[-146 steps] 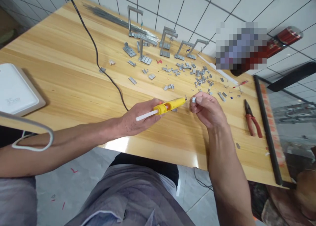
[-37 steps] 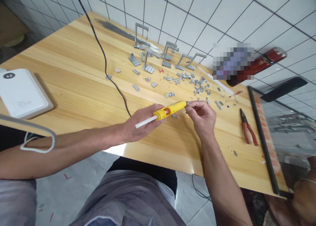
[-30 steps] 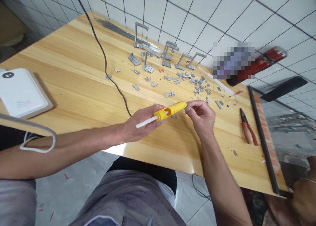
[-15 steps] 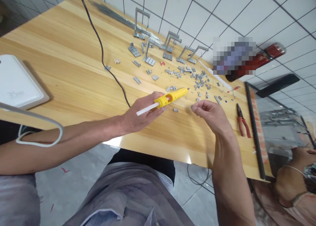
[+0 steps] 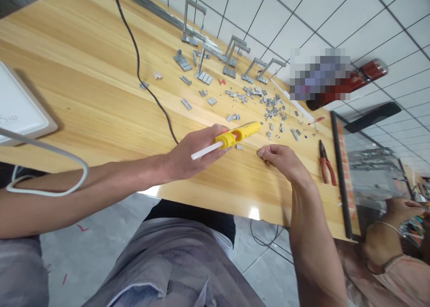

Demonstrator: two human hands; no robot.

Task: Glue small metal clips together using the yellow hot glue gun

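My left hand is wrapped round a yellow hot glue gun, whose nozzle points right and away from me. A white glue stick juts from its back end. Right of the nozzle, my right hand is low over the wooden table, thumb and fingertips pinched together. A small dark bit shows at those fingertips, too small to name. One small grey piece lies just under the glue gun. Beyond my hands are many loose grey pieces and several grey upright frames on slatted bases.
Red-handled pliers lie to the right, beside a dark-edged glass panel. A black cable crosses the table on the left, near a white power bank. Another person's arm is at the far right. A tiled wall stands behind.
The glue gun in my left hand has shifted slightly to the right. My right hand has come a little lower and nearer the table, still pinched. The view has tilted slightly.
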